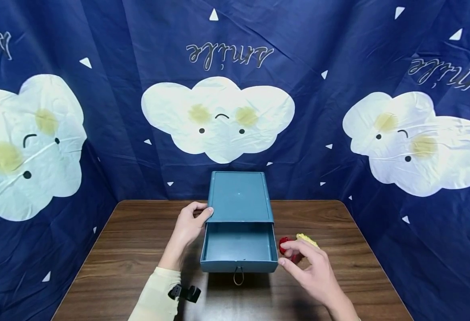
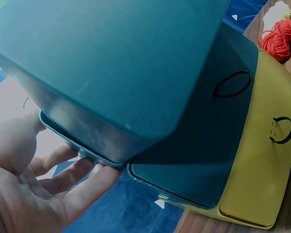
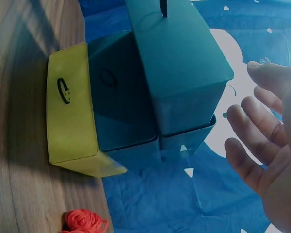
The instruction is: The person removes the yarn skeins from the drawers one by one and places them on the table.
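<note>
A stacked drawer box [image 1: 239, 196] stands on the table, and its top teal drawer [image 1: 239, 266] is pulled out with the bare bottom showing. My left hand [image 1: 190, 220] rests at the box's left side, thumb by the top front edge. In the left wrist view, the fingers of that hand touch the rim beside the drawer. My right hand [image 1: 312, 269] is by the drawer's right front corner, its fingers relaxed. The right wrist view shows a gap between that hand and the drawer. Red yarn balls [image 2: 276, 46] lie partly behind my right hand in the head view.
Below the top drawer are a closed teal drawer [image 3: 119, 97] and a yellow drawer [image 3: 70, 107], each with a dark pull loop. Pale yellow yarn [image 1: 308, 240] lies right of the box on the wooden table [image 1: 138, 249]. A blue cloud-print curtain [image 1: 307, 169] surrounds the table.
</note>
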Demonstrator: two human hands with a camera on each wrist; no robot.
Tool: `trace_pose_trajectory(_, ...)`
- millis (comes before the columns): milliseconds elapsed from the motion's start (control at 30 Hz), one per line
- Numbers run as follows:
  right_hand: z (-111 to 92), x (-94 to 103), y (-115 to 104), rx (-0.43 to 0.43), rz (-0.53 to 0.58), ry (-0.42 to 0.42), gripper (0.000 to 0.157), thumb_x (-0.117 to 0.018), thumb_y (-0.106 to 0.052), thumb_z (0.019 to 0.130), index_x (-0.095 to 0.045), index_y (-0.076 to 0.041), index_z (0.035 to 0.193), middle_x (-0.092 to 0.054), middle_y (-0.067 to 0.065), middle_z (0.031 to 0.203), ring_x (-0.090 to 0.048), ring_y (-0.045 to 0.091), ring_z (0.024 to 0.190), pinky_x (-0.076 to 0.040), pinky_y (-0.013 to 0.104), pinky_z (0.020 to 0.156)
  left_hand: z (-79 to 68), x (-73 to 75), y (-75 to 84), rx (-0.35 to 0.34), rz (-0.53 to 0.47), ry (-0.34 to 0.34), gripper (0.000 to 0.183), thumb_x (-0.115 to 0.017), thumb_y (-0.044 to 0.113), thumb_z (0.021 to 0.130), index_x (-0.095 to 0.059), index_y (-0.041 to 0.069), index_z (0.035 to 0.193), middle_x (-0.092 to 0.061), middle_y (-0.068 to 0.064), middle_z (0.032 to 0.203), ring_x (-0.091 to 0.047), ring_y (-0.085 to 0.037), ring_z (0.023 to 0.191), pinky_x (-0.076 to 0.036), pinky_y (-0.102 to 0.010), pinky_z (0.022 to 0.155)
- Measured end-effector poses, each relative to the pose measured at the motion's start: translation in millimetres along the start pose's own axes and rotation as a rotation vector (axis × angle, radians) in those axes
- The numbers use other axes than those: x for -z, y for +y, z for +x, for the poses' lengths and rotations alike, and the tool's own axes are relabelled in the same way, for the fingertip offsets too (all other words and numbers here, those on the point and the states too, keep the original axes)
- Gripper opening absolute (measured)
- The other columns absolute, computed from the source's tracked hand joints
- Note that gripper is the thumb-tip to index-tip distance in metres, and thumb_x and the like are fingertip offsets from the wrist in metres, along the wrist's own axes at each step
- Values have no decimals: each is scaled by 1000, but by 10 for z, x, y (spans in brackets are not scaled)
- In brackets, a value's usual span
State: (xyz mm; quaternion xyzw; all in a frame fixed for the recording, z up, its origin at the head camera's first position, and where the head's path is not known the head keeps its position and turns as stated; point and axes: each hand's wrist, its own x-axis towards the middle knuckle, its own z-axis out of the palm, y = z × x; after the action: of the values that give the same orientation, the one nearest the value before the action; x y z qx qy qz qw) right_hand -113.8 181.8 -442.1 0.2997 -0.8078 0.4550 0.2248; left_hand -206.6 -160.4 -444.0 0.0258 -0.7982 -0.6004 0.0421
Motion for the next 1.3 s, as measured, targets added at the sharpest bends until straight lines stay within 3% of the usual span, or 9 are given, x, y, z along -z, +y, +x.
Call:
trace_pose_trajectory(400,-39,-67,-66,104,48,-3,40,-85,3,79,-74,-21,110,-64,-9,88,-58,5,76,-50,16,61,17,-2,-30,-8,-4,-1,35,-69,25,100,-68,1,125,-71,-17,110,-63,-15,80,-60,-35,65)
trace_pose_trajectory(600,-72,-81,-122,32,54,-40,36,-84,-2,83,-73,-22,111,-66,-10,88,-60,5,78,-54,23,59,17,-6,-29,0,-19,-1,34,-69,23,99,-68,0,124,-71,-18,111,-64,-14,81,-60,-34,65)
trace_pose_trajectory(833,-84,-107,-131,54,119,-60,39,-83,3,82,-73,-17,114,-70,-4,87,-64,7,76,-54,21,60,24,13,-29,10,-7,-9,36,-69,26,100,-67,2,126,-70,-18,114,-66,-17,87,-63,-44,73)
trace_pose_trajectory(1100,-93,-111,-160,8,142,-102,31,-80,0,86,-74,-13,114,-73,-4,90,-66,7,78,-57,23,62,18,8,-10,6,8,-4,36,-69,27,99,-68,1,125,-71,-18,114,-66,-18,91,-63,-41,75)
trace_pose_trajectory(1300,-103,-120,-179,5,139,-119,24,-79,-3,89,-75,-10,111,-76,3,97,-70,6,79,-59,22,65,19,9,-11,10,12,1,36,-69,26,99,-68,2,125,-70,-18,115,-66,-18,92,-62,-38,75)
